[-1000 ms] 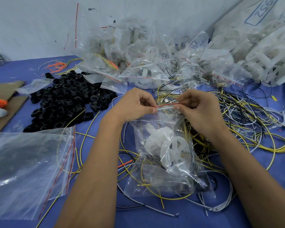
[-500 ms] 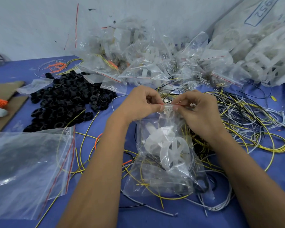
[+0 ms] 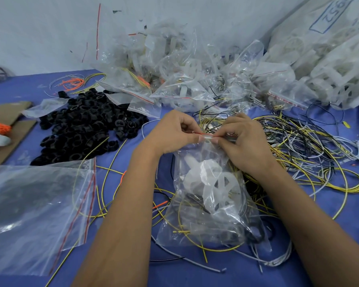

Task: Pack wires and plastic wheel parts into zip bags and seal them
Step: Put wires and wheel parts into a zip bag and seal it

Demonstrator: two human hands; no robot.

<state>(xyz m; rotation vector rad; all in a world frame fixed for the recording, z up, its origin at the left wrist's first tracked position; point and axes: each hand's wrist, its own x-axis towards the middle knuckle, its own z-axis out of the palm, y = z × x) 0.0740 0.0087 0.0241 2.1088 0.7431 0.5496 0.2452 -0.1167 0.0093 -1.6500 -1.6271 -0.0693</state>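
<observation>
A clear zip bag (image 3: 214, 216) lies in front of me on the blue table, holding a white plastic wheel part (image 3: 216, 183) and yellow and black wires. Both hands pinch its red zip strip (image 3: 205, 134) at the top. My left hand (image 3: 174, 131) grips the strip's left part between thumb and fingers. My right hand (image 3: 243, 137) pinches it just to the right, thumbs nearly touching. Loose yellow, black and white wires (image 3: 311, 146) spread out at the right.
A heap of black plastic rings (image 3: 81, 125) lies at the left. A stack of empty zip bags (image 3: 33, 214) sits at the near left. Filled zip bags (image 3: 174, 79) pile against the wall behind. Large bags of white wheel parts (image 3: 330, 59) stand at the back right. Cardboard (image 3: 10, 121) lies at the far left.
My hands have come closer together along the zip strip, the left hand sliding right. The bag's top has bunched up slightly between them.
</observation>
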